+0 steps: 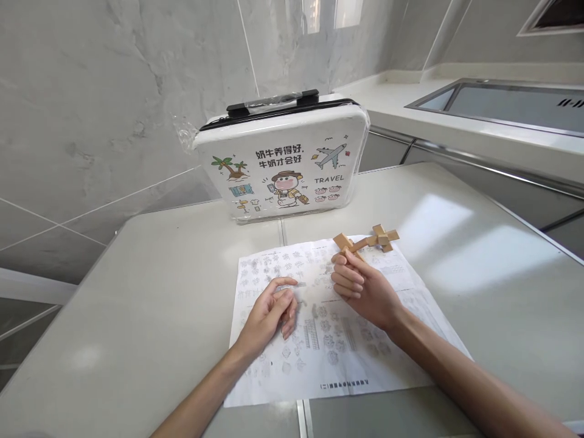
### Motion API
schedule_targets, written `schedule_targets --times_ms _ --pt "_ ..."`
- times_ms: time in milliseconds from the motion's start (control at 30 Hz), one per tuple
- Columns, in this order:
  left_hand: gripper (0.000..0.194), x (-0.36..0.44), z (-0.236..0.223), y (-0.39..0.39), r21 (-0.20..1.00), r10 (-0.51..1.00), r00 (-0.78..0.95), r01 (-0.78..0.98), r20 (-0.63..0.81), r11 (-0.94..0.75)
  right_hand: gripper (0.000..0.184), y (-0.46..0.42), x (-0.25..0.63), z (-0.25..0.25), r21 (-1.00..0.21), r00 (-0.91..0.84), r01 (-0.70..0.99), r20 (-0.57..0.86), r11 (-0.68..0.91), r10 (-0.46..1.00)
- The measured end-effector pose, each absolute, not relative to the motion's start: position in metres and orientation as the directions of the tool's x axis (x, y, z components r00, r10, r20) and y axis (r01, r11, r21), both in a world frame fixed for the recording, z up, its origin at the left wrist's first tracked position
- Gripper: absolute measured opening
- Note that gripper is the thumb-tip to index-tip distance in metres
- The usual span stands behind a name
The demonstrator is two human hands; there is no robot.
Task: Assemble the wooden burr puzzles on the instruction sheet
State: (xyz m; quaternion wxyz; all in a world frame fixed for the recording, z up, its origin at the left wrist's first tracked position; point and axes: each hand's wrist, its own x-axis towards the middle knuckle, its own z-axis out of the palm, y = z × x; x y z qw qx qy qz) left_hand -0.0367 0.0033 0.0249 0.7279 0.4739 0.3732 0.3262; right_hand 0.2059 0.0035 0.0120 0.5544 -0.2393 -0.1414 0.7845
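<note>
At the upper left of the frame a grey marbled wall [100, 103] rises behind the pale tabletop [137, 304]. Left of the lower centre, my left hand [272, 309] rests over the printed sheet [255, 389], loosely curled and half open, its index finger pointing toward the right. The sheet spreads across the lower centre, creased and covered with small diagrams, the line of print along its bottom edge upside down to me. Above it, at upper centre, a white cartoon travel case [292, 176] stands upright in clear plastic. Right of centre, my right hand [360, 283] is closed, thumb and fingers pinching the near end of the joined wooden pieces [382, 238], which sit over the sheet's upper right part. At the upper right runs a white counter [392, 100].
</note>
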Motion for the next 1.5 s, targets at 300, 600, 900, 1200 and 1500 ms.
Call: schedule_targets --times_ms 300,600,900,1200,1500 --pt "0.035 -0.038 0.026 0.004 0.943 0.817 0.520 -0.063 -0.249 0.328 0.028 0.016 0.225 0.005 -0.392 -0.198 -0.877 -0.228 -0.276 0.953" --pt "0.034 -0.040 0.023 0.004 0.947 0.807 0.531 -0.024 -0.259 0.320 0.032 0.020 0.232 0.003 -0.389 -0.167 -0.888 -0.222 -0.244 0.961" --pt "0.034 -0.039 0.024 0.004 0.956 0.811 0.535 -0.022 -0.237 0.294 0.032 0.014 0.218 0.004 -0.391 -0.241 -0.867 -0.215 -0.310 0.946" --pt "0.035 -0.039 0.023 0.004 0.961 0.810 0.547 -0.030 -0.214 0.274 0.043 0.006 0.204 0.000 -0.737 -0.416 -0.539 -0.188 -0.408 0.890" --pt "0.031 -0.043 0.021 0.009 0.954 0.788 0.587 -0.082 -0.187 0.287 0.039 0.007 0.205 -0.006 -0.746 -0.429 -0.521 -0.193 -0.416 0.882"
